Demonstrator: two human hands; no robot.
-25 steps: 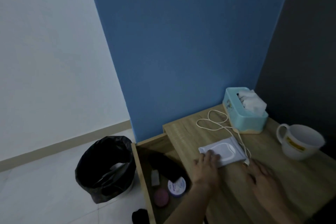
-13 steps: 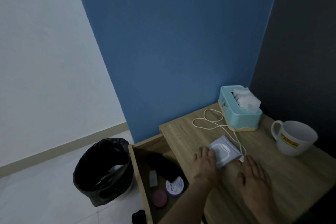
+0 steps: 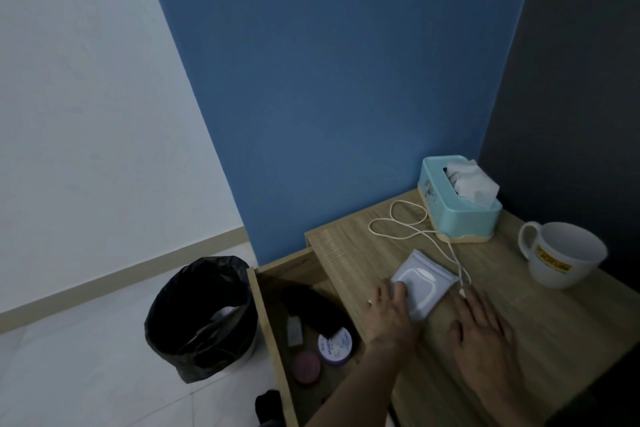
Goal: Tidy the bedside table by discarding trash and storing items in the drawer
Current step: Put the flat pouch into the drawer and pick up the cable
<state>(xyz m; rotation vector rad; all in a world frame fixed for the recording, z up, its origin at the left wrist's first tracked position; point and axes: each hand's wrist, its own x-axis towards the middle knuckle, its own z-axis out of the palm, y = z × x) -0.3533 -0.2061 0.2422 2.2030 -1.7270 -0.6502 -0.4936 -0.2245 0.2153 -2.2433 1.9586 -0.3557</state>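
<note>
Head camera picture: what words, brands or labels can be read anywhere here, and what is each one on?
"MOIST": start of a word on the lid of the round white and purple tin in the open wooden drawer; the rest is blurred.
Yellow label on the white ceramic mug: dark letters, too blurred to read.
Light blue plastic tissue box: small picture, no legible words.
White wipes pack: no readable print.
</note>
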